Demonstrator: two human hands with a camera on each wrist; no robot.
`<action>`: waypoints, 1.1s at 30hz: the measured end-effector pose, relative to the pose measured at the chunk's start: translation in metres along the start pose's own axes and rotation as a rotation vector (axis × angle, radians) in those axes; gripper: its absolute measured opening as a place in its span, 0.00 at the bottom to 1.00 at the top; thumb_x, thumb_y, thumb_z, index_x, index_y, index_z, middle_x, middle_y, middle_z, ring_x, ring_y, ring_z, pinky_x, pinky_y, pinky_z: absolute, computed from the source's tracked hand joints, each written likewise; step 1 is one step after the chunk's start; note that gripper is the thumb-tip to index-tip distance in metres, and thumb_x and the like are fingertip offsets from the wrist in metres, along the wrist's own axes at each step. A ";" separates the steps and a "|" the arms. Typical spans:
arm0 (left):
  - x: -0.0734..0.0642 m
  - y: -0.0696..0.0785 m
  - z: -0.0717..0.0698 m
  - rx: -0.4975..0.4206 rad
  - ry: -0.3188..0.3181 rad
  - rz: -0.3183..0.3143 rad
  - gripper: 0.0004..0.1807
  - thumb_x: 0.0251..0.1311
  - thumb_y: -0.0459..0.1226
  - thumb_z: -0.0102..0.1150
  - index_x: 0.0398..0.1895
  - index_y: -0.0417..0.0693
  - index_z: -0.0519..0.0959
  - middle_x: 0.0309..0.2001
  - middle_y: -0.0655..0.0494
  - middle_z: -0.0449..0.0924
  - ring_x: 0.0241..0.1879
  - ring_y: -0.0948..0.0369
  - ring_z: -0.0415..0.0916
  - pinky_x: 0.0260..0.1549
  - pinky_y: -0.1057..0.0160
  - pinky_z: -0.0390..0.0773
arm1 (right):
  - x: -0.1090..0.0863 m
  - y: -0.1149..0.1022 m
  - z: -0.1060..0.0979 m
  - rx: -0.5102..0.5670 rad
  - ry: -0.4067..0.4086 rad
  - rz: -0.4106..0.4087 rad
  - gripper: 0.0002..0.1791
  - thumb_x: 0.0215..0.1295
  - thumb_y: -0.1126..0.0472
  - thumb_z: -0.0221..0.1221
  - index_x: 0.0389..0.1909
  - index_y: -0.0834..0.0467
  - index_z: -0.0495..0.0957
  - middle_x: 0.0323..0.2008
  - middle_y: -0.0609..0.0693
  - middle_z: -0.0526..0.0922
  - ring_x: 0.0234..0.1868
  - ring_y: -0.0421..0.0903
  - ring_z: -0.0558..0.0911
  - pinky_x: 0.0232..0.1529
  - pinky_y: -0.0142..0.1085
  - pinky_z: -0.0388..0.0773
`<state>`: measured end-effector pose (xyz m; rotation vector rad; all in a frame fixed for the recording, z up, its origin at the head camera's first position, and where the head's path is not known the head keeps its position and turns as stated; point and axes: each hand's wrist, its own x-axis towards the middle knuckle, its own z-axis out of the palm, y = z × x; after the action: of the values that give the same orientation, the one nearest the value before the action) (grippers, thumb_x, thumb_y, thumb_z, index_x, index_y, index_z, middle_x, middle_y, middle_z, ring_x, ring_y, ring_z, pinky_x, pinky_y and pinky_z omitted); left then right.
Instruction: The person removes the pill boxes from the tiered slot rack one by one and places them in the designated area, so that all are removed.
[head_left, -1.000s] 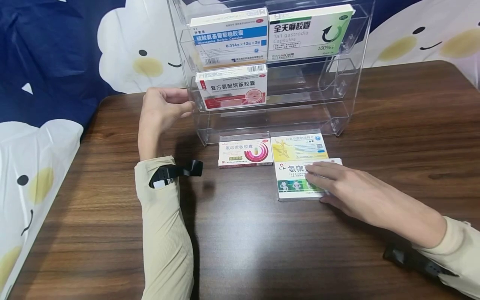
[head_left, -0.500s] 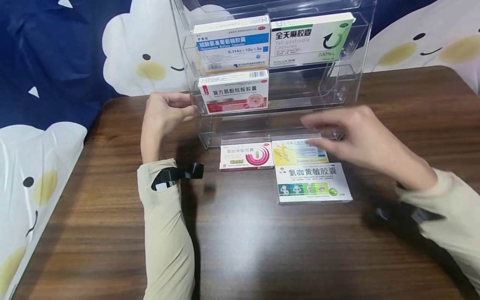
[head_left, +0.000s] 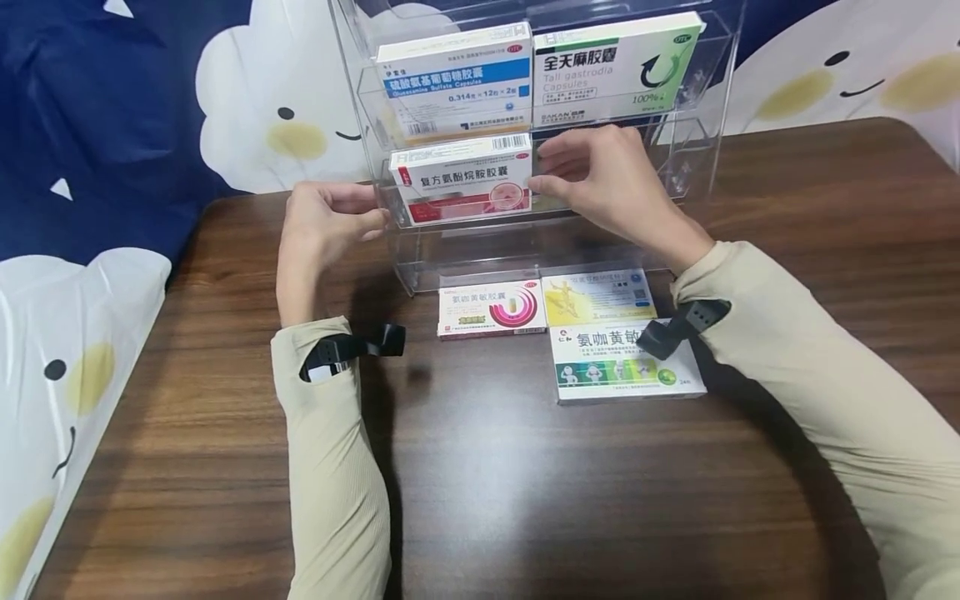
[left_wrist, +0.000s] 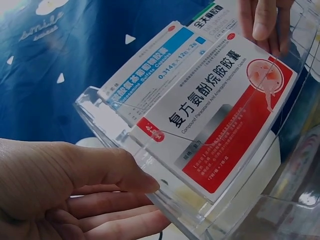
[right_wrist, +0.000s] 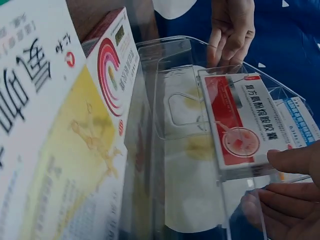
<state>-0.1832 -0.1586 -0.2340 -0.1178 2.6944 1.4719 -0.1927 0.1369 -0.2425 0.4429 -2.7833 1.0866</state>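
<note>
In the head view, my left hand (head_left: 315, 242) is at the left side of a clear plastic display rack (head_left: 465, 242); its thumb and fingertips rest on the outer wall. On a middle tier stands a red-and-white medicine box (head_left: 461, 183). My right hand (head_left: 615, 179) is at that box's right end, thumb (right_wrist: 285, 160) touching the corner, fingers extended beside it in the slot. A blue-and-white medicine box (head_left: 457, 87) and a green-and-white one (head_left: 615, 71) stand on the tier above.
Three medicine boxes lie flat on the wooden table (head_left: 480, 500) before the rack: a pink-and-white one (head_left: 480, 308), a yellow-and-white one (head_left: 600, 296) and a green-banded white one (head_left: 600, 375). A dark blue patterned cloth (head_left: 97, 125) hangs behind the table.
My right hand has left the green-banded box on the table and moved up and left to the red-and-white box's right end. My left hand stays at the rack's side.
</note>
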 end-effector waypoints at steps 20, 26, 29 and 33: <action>0.002 0.002 0.001 -0.008 -0.014 0.007 0.18 0.56 0.32 0.67 0.51 0.38 0.82 0.47 0.43 0.83 0.29 0.72 0.81 0.40 0.72 0.81 | 0.007 -0.001 0.007 0.010 0.028 0.083 0.25 0.53 0.46 0.71 0.48 0.56 0.83 0.41 0.51 0.87 0.37 0.45 0.86 0.40 0.30 0.79; 0.001 0.001 -0.002 -0.031 -0.001 0.019 0.18 0.55 0.32 0.67 0.50 0.36 0.82 0.46 0.41 0.83 0.27 0.73 0.81 0.35 0.74 0.81 | 0.011 -0.002 0.008 0.024 0.054 0.057 0.21 0.55 0.50 0.71 0.47 0.57 0.83 0.41 0.51 0.87 0.37 0.43 0.85 0.41 0.29 0.78; 0.001 -0.001 -0.002 -0.021 -0.010 0.013 0.19 0.55 0.33 0.68 0.50 0.36 0.82 0.46 0.41 0.83 0.27 0.74 0.80 0.35 0.75 0.81 | 0.010 0.001 0.008 0.102 0.044 0.078 0.19 0.57 0.52 0.69 0.47 0.58 0.81 0.42 0.51 0.86 0.39 0.42 0.83 0.43 0.29 0.78; 0.002 -0.001 -0.002 -0.015 -0.021 0.003 0.19 0.55 0.33 0.68 0.51 0.36 0.81 0.46 0.42 0.83 0.27 0.75 0.80 0.35 0.75 0.80 | 0.005 0.008 0.006 0.234 0.071 0.089 0.17 0.60 0.56 0.67 0.48 0.58 0.78 0.45 0.53 0.84 0.43 0.42 0.83 0.46 0.31 0.78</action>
<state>-0.1851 -0.1607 -0.2336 -0.0978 2.6683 1.4860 -0.2003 0.1372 -0.2502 0.2990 -2.6475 1.4269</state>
